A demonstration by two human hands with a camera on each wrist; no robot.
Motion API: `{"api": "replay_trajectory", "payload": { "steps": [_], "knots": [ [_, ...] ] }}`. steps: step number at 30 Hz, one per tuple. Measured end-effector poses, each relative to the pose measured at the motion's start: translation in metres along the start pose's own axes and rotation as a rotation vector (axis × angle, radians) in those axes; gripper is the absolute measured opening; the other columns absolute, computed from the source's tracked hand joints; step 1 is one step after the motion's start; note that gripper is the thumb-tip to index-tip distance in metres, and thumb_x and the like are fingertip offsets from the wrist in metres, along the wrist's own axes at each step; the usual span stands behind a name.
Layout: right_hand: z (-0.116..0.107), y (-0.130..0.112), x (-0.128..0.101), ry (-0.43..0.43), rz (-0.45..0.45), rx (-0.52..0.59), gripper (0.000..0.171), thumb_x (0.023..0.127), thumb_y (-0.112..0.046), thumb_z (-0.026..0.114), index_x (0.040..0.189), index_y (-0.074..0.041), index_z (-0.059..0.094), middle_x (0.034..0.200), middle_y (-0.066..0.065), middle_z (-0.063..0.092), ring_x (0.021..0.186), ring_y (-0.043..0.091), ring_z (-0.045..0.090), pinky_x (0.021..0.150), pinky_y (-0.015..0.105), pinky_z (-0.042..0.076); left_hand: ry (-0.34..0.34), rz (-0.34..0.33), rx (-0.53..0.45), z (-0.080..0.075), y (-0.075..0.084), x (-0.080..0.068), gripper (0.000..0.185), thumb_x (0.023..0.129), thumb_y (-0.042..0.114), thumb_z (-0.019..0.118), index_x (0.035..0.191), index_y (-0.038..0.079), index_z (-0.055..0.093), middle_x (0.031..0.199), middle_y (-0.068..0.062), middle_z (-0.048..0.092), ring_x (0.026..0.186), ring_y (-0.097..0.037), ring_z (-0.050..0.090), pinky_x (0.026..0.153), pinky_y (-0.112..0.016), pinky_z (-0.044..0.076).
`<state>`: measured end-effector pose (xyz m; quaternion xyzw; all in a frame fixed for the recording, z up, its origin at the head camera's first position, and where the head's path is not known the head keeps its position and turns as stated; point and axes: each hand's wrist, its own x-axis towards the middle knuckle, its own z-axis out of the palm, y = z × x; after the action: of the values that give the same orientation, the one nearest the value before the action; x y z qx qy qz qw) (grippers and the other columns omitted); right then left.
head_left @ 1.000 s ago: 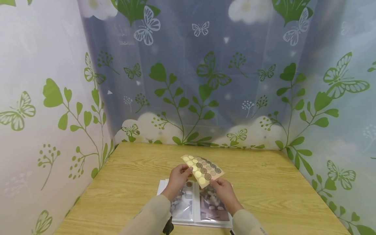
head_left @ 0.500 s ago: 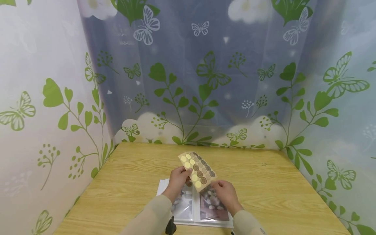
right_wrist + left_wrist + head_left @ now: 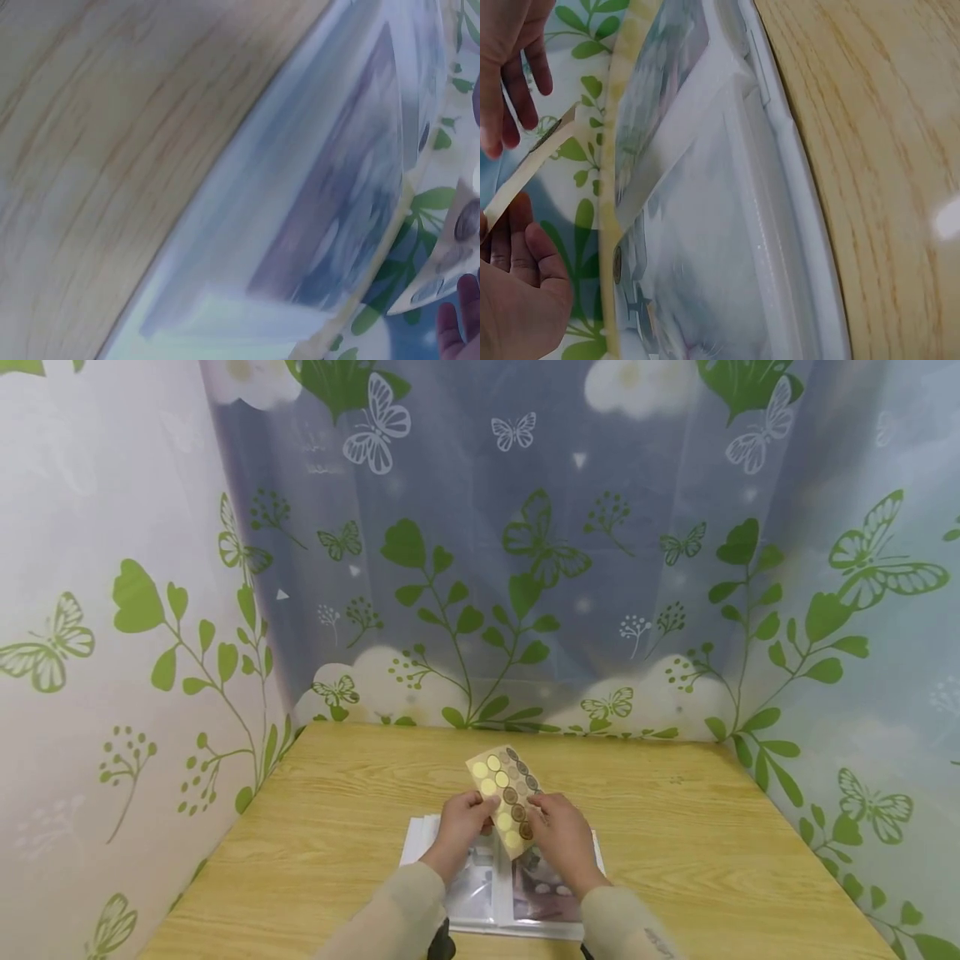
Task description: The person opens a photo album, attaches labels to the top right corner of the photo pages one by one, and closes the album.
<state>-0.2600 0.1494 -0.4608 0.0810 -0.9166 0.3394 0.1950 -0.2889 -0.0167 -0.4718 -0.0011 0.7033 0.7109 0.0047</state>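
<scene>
**Mia:** Where is the sticker sheet (image 3: 505, 795)?

**Ben:** It is up in the air, just above the open photo book (image 3: 501, 887). It stands tall, with its long side going up and away from the person and leaning a little to the right. The top half is free. The bottom half sits between the two hands.

**Mia:** Who holds it?

**Ben:** Both hands do. The left hand (image 3: 461, 831) pinches the left edge with the thumb and curled fingers. The right hand (image 3: 560, 840) is at the right edge, low down, and its fingers bend onto the round stickers there. I cannot tell if it is pinching a sticker or just the sheet.

**Mia:** Which hand is closer to the stickers?

**Ben:** Both touch the sheet. The right fingertips lie on the dark dots, so the stickers are just to the left of that hand.

**Mia:** What does the left wrist camera show?

**Ben:** The sheet from its thin edge (image 3: 532, 165), with the left hand (image 3: 517, 300) below it and the right hand (image 3: 510, 60) above.

**Mia:** What else is there?

**Ben:** A wooden table (image 3: 712, 843) under the book, and a curtain (image 3: 480, 568) with green leaves and butterflies behind.
</scene>
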Motion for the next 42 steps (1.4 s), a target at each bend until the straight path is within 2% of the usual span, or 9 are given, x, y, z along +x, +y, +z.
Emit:
{"api": "replay_trajectory", "payload": {
  "steps": [7, 15, 25, 31, 42],
  "knots": [
    [0.01, -0.005, -0.001, 0.021, -0.045, -0.016, 0.021, 0.093, -0.022, 0.07, 0.108, -0.008, 0.074, 0.1, 0.005, 0.068, 0.091, 0.024, 0.065, 0.078, 0.044, 0.054, -0.045, 0.009, -0.027, 0.003, 0.001, -0.004, 0.022, 0.095, 0.016, 0.067, 0.09, -0.006, 0.067, 0.077, -0.002, 0.066, 0.071, -0.011, 0.059, 0.073, -0.033, 0.058],
    [0.012, -0.006, -0.005, -0.041, 0.036, 0.023, 0.024, 0.094, -0.023, 0.069, 0.113, -0.01, 0.074, 0.098, 0.003, 0.067, 0.09, 0.021, 0.065, 0.075, 0.041, 0.054, -0.142, -0.007, -0.018, 0.004, -0.005, -0.006, 0.027, 0.097, 0.015, 0.064, 0.106, -0.009, 0.069, 0.083, -0.002, 0.07, 0.073, -0.01, 0.062, 0.075, -0.03, 0.057],
    [0.011, -0.008, -0.007, -0.063, 0.078, 0.042, 0.025, 0.093, -0.024, 0.069, 0.111, -0.007, 0.075, 0.099, 0.007, 0.071, 0.091, 0.025, 0.066, 0.078, 0.044, 0.054, -0.203, -0.018, -0.003, 0.002, -0.009, -0.007, 0.03, 0.099, 0.017, 0.061, 0.113, -0.008, 0.067, 0.093, -0.011, 0.073, 0.079, -0.012, 0.066, 0.085, -0.043, 0.057],
    [0.011, -0.008, -0.006, -0.059, 0.089, 0.039, 0.022, 0.093, -0.024, 0.07, 0.106, -0.007, 0.075, 0.097, 0.005, 0.072, 0.089, 0.023, 0.067, 0.076, 0.043, 0.054, -0.228, -0.021, 0.005, 0.002, -0.01, -0.006, 0.03, 0.098, 0.019, 0.061, 0.113, -0.007, 0.068, 0.093, -0.006, 0.073, 0.08, -0.012, 0.065, 0.087, -0.044, 0.055],
    [0.011, -0.007, -0.005, -0.07, 0.174, 0.089, 0.018, 0.093, -0.023, 0.067, 0.101, -0.008, 0.076, 0.09, 0.002, 0.073, 0.078, 0.014, 0.063, 0.067, 0.036, 0.052, -0.223, -0.02, 0.022, 0.004, -0.011, -0.006, 0.028, 0.098, 0.015, 0.062, 0.108, -0.01, 0.069, 0.085, 0.0, 0.071, 0.075, -0.009, 0.06, 0.084, -0.047, 0.055]
  ]
}}
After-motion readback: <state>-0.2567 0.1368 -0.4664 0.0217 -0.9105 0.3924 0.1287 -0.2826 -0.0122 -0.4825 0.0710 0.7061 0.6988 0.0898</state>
